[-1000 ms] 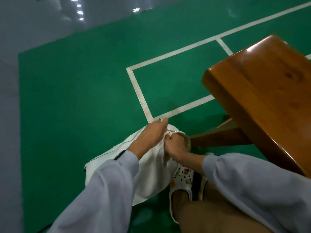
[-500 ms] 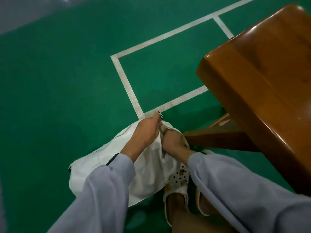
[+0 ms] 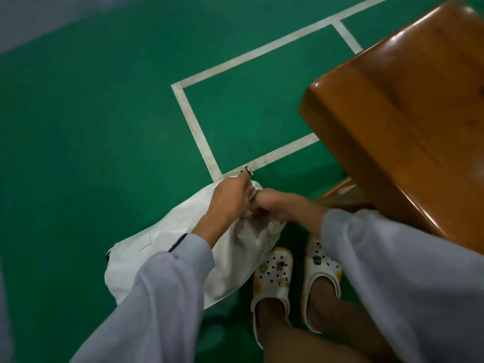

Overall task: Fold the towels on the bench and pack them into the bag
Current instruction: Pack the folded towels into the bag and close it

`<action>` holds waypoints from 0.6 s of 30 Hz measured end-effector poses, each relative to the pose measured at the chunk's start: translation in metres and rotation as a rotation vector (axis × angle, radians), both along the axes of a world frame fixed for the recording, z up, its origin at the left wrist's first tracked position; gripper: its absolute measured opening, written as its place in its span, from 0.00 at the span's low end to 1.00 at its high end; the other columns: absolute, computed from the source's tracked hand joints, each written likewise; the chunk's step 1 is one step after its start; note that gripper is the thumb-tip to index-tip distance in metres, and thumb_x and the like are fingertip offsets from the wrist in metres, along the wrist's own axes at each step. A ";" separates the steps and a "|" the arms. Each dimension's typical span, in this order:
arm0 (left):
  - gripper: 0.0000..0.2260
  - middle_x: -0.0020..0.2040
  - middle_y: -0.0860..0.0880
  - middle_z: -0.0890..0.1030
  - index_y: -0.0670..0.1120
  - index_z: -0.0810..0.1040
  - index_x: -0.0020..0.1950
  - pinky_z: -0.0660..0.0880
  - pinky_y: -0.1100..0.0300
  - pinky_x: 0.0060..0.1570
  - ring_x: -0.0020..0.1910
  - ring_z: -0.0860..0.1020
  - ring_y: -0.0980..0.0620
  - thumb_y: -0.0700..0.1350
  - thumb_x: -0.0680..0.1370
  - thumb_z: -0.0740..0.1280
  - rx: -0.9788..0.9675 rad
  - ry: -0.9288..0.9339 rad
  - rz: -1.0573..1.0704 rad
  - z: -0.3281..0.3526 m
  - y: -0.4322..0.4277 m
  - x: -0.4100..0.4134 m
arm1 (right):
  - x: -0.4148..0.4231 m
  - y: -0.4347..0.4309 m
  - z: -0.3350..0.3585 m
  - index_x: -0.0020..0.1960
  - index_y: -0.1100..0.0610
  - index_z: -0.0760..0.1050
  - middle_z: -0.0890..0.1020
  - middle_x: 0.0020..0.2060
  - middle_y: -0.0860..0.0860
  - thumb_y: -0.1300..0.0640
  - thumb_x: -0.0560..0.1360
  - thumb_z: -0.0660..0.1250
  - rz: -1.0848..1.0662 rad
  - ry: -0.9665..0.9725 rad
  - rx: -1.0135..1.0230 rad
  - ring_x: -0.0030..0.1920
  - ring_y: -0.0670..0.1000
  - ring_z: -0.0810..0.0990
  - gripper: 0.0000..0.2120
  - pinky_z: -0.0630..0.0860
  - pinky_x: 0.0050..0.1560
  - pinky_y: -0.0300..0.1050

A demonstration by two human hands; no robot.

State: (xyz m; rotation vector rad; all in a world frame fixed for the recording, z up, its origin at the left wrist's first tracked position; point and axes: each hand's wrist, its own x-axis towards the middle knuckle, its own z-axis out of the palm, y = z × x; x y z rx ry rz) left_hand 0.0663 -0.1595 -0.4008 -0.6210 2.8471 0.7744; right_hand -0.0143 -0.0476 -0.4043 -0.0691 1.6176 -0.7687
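Observation:
A white bag (image 3: 162,244) lies on the green floor in front of my feet, its top end raised toward my hands. My left hand (image 3: 227,197) pinches a small metal zipper pull (image 3: 248,171) at the bag's top end. My right hand (image 3: 277,205) grips the bunched fabric of the bag's top right beside it; the two hands touch. The wooden bench (image 3: 408,121) stands to the right, and the part of its top in view is bare. No towel shows; the bag's inside is hidden.
White court lines (image 3: 195,127) cross the green floor beyond the bag. My feet in white clogs (image 3: 272,273) stand just right of the bag, close to the bench's leg (image 3: 343,192). A grey wall base runs along the top left.
The view has tilted down, so my feet show fully. My left hand has drawn the zipper pull a little further along the bag's top; my right hand keeps its hold.

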 end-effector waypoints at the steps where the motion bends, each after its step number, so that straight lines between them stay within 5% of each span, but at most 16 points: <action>1: 0.04 0.44 0.44 0.83 0.46 0.77 0.51 0.77 0.50 0.42 0.43 0.79 0.42 0.46 0.80 0.67 0.011 0.020 0.020 0.002 0.000 0.001 | -0.006 0.004 0.010 0.47 0.62 0.75 0.78 0.40 0.59 0.66 0.80 0.58 -0.169 -0.143 0.003 0.38 0.54 0.77 0.08 0.77 0.44 0.50; 5: 0.03 0.37 0.47 0.82 0.46 0.79 0.42 0.72 0.53 0.46 0.39 0.78 0.43 0.43 0.75 0.71 -0.150 0.065 -0.045 0.010 0.007 0.010 | -0.006 0.001 0.013 0.49 0.70 0.80 0.83 0.40 0.61 0.41 0.83 0.58 -0.584 -0.217 0.089 0.36 0.56 0.79 0.31 0.76 0.33 0.44; 9: 0.05 0.32 0.48 0.80 0.46 0.79 0.38 0.73 0.54 0.45 0.32 0.77 0.43 0.40 0.67 0.73 -0.352 0.011 -0.196 0.009 0.008 0.024 | 0.009 -0.005 0.019 0.39 0.63 0.76 0.76 0.26 0.53 0.55 0.82 0.64 -0.510 -0.291 0.117 0.25 0.48 0.74 0.16 0.73 0.24 0.37; 15: 0.09 0.33 0.50 0.83 0.47 0.82 0.47 0.75 0.55 0.50 0.34 0.81 0.46 0.48 0.69 0.75 -0.535 0.029 -0.371 0.004 0.013 0.023 | -0.001 -0.008 0.030 0.29 0.60 0.69 0.72 0.17 0.52 0.60 0.80 0.65 -0.448 -0.272 0.188 0.17 0.49 0.71 0.20 0.76 0.34 0.42; 18: 0.13 0.31 0.50 0.82 0.46 0.82 0.47 0.74 0.58 0.40 0.30 0.79 0.47 0.48 0.67 0.79 -0.545 0.042 -0.400 0.004 0.016 0.019 | -0.005 -0.010 0.032 0.28 0.59 0.65 0.68 0.14 0.52 0.65 0.79 0.60 -0.437 -0.167 0.207 0.13 0.49 0.67 0.20 0.71 0.30 0.42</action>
